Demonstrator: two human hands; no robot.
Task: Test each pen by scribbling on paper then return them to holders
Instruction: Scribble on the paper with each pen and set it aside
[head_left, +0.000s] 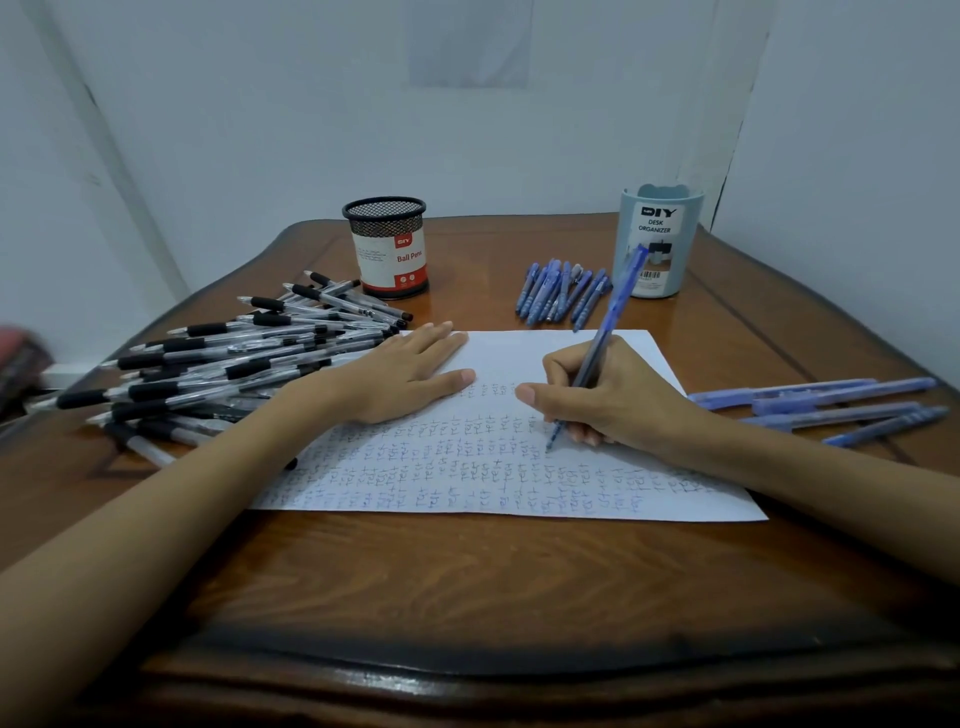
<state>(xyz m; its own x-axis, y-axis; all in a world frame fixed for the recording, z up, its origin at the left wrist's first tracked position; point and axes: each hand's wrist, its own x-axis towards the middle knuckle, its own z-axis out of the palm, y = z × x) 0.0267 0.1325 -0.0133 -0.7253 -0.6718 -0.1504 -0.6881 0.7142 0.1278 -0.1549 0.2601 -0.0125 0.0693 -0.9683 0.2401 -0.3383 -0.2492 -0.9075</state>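
A white sheet of paper (519, 499), covered in rows of blue scribbles, lies on the wooden table. My right hand (613, 400) grips a blue pen (610, 317) with its tip touching the paper. My left hand (410, 374) lies flat on the sheet's upper left part, fingers spread. A large heap of black-grip clear pens (234, 358) sits to the left. Several blue pens (561, 291) lie behind the paper, and more blue pens (831, 405) lie to the right. A black mesh holder (387, 247) and a light-blue desk organizer (657, 244) stand at the back.
The wooden table (467, 582) has a raised dark rim along its front edge. White walls close in behind and on both sides. A reddish object (15, 358) sits off the table's left edge.
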